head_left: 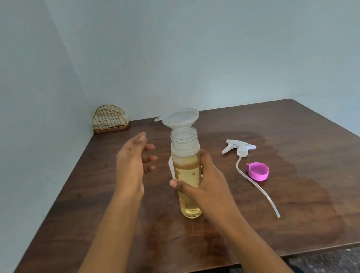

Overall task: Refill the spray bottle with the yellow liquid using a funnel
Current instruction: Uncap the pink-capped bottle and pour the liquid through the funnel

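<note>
Steadying bottle [185,158], funnel [180,119] in its neck.
Right hand [204,183] grips the upright bottle mid-body; left hand [132,166] open, fingers loose, just left of it, holding nothing. Funnel sits above both hands on the bottle's vertical axis. Sprayer [239,147] lies well right.

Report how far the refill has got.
Done: the spray head is off, lying on the table beside a pink cap; the bottle holds yellow liquid nearly to its shoulder, with the funnel at its mouth. In hand: the right hand grips the bottle; the left hand hovers open beside it. Left: lifting the funnel away and screwing the spray head back on.
</note>
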